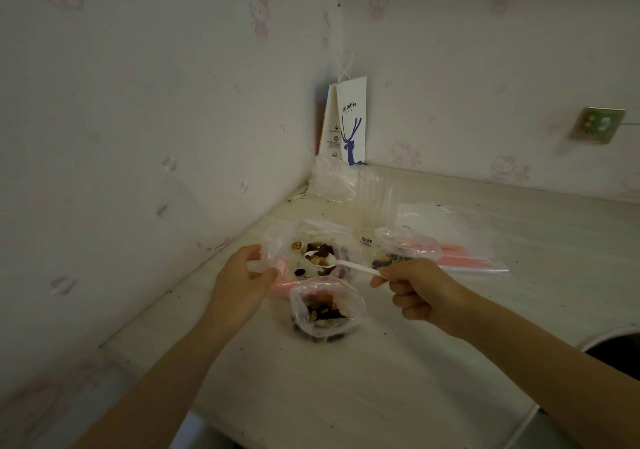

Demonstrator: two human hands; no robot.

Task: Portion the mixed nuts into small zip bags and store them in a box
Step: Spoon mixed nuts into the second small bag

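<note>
We are mid-scoop. Our left hand (242, 277) pinches the rim of the large clear pink-zip bag of mixed nuts (311, 254), holding it open on the pale tabletop (381, 379). Over its mouth hovers the white plastic spoon (332, 261), heaped with nuts and raisins, its handle gripped by our right hand (412, 289). Next, we judge, the load must travel level to the small open zip bag (325, 310) just in front, already part-filled with dark, glossy pieces.
</note>
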